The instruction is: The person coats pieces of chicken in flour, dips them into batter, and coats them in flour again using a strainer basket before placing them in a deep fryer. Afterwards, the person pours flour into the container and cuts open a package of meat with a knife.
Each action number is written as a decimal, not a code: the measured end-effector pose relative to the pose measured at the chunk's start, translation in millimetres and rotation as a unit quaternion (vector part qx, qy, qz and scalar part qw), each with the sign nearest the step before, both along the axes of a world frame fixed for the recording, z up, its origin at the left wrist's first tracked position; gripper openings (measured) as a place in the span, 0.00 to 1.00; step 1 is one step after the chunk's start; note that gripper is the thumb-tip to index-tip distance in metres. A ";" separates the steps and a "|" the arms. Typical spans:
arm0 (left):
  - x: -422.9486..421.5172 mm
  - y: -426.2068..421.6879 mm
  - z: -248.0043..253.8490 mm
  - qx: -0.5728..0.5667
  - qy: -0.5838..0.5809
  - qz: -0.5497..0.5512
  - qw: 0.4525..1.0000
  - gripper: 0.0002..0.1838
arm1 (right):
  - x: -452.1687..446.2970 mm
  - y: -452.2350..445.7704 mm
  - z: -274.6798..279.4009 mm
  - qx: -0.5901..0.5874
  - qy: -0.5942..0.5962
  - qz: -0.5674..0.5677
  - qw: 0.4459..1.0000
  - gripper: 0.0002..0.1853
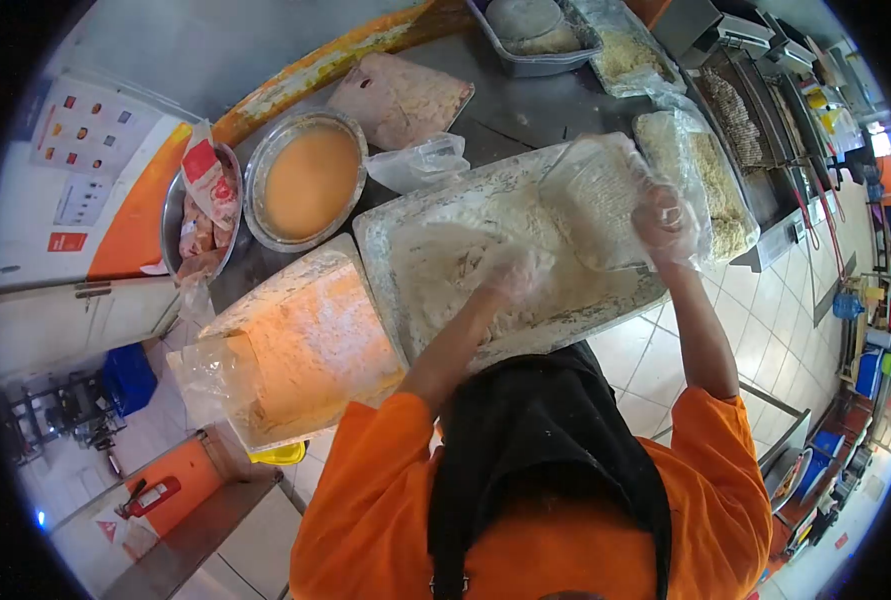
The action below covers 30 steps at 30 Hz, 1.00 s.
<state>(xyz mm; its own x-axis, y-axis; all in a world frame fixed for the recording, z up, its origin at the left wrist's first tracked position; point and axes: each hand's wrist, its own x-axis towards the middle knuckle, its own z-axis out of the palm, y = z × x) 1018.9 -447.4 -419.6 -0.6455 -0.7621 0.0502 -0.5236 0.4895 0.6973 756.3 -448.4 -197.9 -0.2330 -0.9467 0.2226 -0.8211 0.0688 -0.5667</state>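
Observation:
A large tub (375, 235) holds pale flour and lumpy floured pieces. My left hand (513, 275), in a clear plastic glove, is down at the flour near the middle of the tub; its fingers are blurred and dusted over. At the tub's right end, my right hand (665, 222), also gloved, has its fingers closed at the edge of a flour-dusted flat basket or sieve (595, 205). The basket is tilted over the flour. Whether my left hand holds anything is hidden.
Left of the tub are a tray of orange powder (310, 335), a bowl of orange liquid (312, 185) and a bowl of raw meat (197, 230). Behind lies a bag (400, 98). Crumb bags (710, 180) and a grey bin (535, 62) stand right and back.

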 end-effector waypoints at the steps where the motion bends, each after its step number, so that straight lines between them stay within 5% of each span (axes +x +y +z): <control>1: 7.3 -2.9 6.1 0.042 -0.067 -0.011 0.997 0.21 | 16.5 -3.1 13.3 0.034 0.080 0.005 0.996 0.19; 4: 45.6 -12.8 0.4 0.146 -0.181 0.052 0.971 0.20 | 26.7 10.5 0.4 0.044 0.119 0.028 0.992 0.28; 6: 73.1 -22.8 -9.8 0.204 -0.222 0.131 0.944 0.20 | 51.3 12.8 20.4 0.103 0.125 0.020 0.987 0.25; 8: 70.7 -27.1 0.2 0.042 -0.194 0.210 0.957 0.21 | 71.1 14.7 34.4 0.110 0.167 0.047 0.979 0.19; 9: 58.0 -18.0 6.8 -0.143 -0.137 0.242 0.950 0.22 | 71.8 20.8 34.2 0.057 0.177 0.080 0.979 0.15; 11: 49.5 -2.6 20.3 -0.220 -0.151 0.197 0.943 0.23 | 72.2 26.8 37.2 0.010 0.173 0.116 0.978 0.14; 14: 51.0 22.2 25.4 0.017 -0.285 0.028 0.958 0.24 | 75.1 31.2 50.2 0.034 0.124 0.128 0.983 0.24; 16: 43.3 37.8 16.9 0.061 -0.254 -0.014 0.965 0.25 | 85.4 30.9 71.4 0.108 0.122 0.099 0.982 0.26; 18: 51.2 59.5 -25.4 0.023 -0.043 0.057 0.997 0.24 | 86.8 30.5 71.0 0.140 0.107 0.091 0.980 0.31; 19: 51.8 61.3 -22.5 -0.025 -0.027 0.084 0.996 0.24 | 84.4 31.0 62.2 0.137 0.095 0.096 0.981 0.34; 20: 52.2 62.9 -19.4 -0.073 -0.012 0.112 0.991 0.24 | 82.5 31.5 56.9 0.132 0.083 0.102 0.983 0.37; 22: 56.1 59.5 -9.0 -0.228 -0.162 0.155 0.947 0.23 | 82.8 34.0 54.2 0.121 0.075 0.114 0.983 0.37; 23: 53.2 53.8 -14.7 -0.103 -0.276 0.095 0.951 0.24 | 85.3 35.8 52.9 0.115 0.068 0.124 0.983 0.36; 25: 48.7 38.5 -6.1 0.017 -0.326 0.086 0.941 0.25 | 82.3 31.2 41.1 0.086 0.041 0.124 0.988 0.36; 30: 10.4 37.7 68.2 0.140 -0.164 0.158 0.964 0.30 | 69.5 19.6 33.6 0.088 -0.077 0.095 0.989 0.32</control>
